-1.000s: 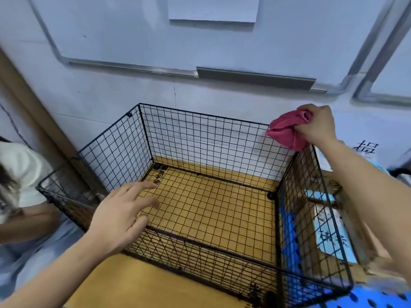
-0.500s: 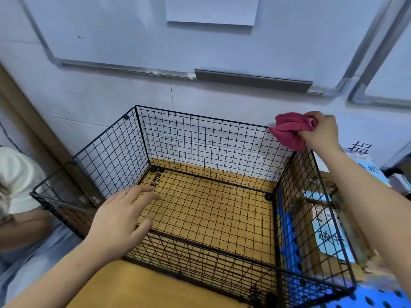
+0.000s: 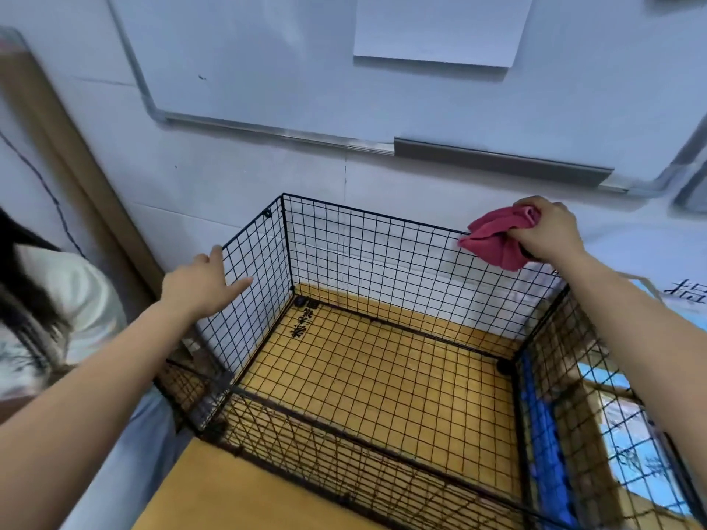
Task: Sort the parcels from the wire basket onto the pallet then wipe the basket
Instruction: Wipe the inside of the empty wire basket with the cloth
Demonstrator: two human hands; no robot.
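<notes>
One view only, from the head camera. Wire basket [image 3: 401, 269]: black mesh, open at the top, standing on a yellow-brown wooden surface [image 3: 237, 495] against a pale wall [image 3: 229, 177]. No parcels lie inside it; the wood shows through the mesh floor.

Right hand [image 3: 545, 233]: closed around a bunched red cloth [image 3: 493, 239], held at the top edge of the basket's far wall, near its far right corner. The cloth touches the upper wire there.

Left hand [image 3: 201, 281]: empty, fingers spread and extended, laid against the outside of the basket's left wall near its upper edge. Whether the fingertips press the mesh or merely rest on it cannot be told.

Outside the right wall, seen through the mesh: blue material and light blue printed parcels [image 3: 627, 438]; the pallet itself cannot be made out clearly. A second person in a white top [image 3: 72, 300] sits at the left edge. A whiteboard frame [image 3: 275, 130] runs along the wall above.
</notes>
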